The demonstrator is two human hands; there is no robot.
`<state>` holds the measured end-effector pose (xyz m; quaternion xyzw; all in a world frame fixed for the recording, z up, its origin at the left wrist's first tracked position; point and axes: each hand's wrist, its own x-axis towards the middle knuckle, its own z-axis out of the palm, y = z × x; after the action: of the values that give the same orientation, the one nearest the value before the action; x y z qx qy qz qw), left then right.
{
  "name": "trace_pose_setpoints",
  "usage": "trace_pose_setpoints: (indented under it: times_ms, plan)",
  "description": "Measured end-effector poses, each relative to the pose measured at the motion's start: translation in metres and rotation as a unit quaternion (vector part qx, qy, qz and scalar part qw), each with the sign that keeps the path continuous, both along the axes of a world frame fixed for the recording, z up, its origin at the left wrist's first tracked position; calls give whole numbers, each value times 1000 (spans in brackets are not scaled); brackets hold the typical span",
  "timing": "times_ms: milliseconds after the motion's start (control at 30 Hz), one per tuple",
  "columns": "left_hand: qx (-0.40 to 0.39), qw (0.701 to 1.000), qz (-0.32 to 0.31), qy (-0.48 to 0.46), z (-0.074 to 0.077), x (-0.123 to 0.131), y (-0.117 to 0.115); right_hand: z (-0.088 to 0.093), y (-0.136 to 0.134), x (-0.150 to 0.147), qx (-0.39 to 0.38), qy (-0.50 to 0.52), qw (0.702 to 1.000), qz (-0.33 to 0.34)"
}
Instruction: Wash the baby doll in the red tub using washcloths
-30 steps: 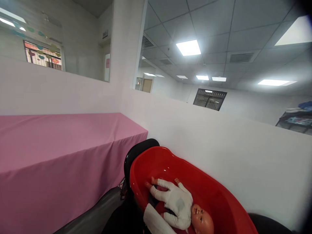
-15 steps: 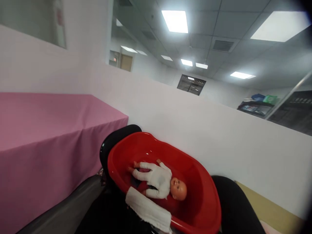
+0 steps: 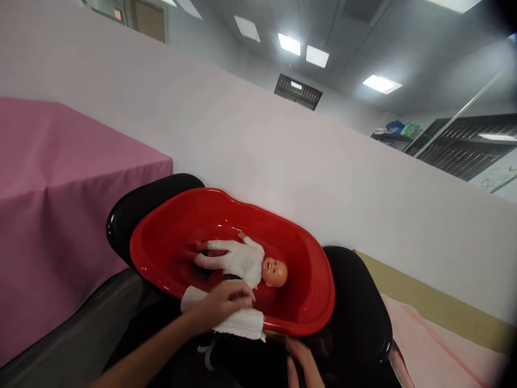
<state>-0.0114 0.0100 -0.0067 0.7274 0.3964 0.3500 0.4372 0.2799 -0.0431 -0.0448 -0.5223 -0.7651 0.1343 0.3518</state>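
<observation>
A baby doll [image 3: 244,261] in a white suit lies on its back in a red baby bathtub [image 3: 319,280], its head toward the right end. Over the tub's near rim hangs a white cloth [image 3: 194,297]. My left hand [image 3: 232,296] is above this cloth, fingers loosely bent and thumb apart, slightly blurred; no grasp on the cloth is visible. My right hand [image 3: 302,360] sits low, just in front of the near rim and right of the cloth. Its fingers are apart, and nothing shows in them.
Black padded supports [image 3: 355,312] flank the tub at both ends. To the left stands a pink-covered table [image 3: 81,167]. A white partition wall [image 3: 258,156] rises behind the tub. Light pink cloth [image 3: 440,345] lies at the lower right.
Both my hands have come into view from below, the left over the white cloth. The view has tilted down and shifted right, so the tub appears higher and further left.
</observation>
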Motion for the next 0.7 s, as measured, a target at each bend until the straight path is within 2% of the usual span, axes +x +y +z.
trace_pose_setpoints:
  times_ms: [33, 67, 133, 200, 267, 333, 433, 533, 633, 700]
  plan:
    - [56, 995, 75, 16, -9, -12, 9, 0, -2, -1, -13, -2, 1000, 6]
    - [130, 984, 104, 60, -21, -25, 16, 0, 1, -6, -31, -12, 999, 23]
    - [266, 944, 131, 145, -50, -45, 19, -3, 16, -27, -75, -60, 992, 79]
    - [372, 889, 159, 214, -84, -56, 10, -10, 34, -55, -110, -154, 974, 124]
    - [428, 843, 216, 242, -113, -58, -1, -19, 46, -79, -131, -235, 957, 111]
    - [433, 826, 266, 244, -133, -56, -8, -30, 48, -93, -141, -258, 951, 93]
    - [423, 828, 289, 227, -141, -51, -9, -44, 39, -93, -132, -224, 963, 75]
    - [401, 851, 290, 176, -136, -45, -9, -49, 37, -83, -145, -163, 975, 51]
    - [372, 869, 301, 126, -126, -37, -15, -43, 59, -65, -168, 15, 985, 36]
    - [368, 875, 296, 108, -119, -29, -16, -32, 87, -45, -152, 145, 978, -10]
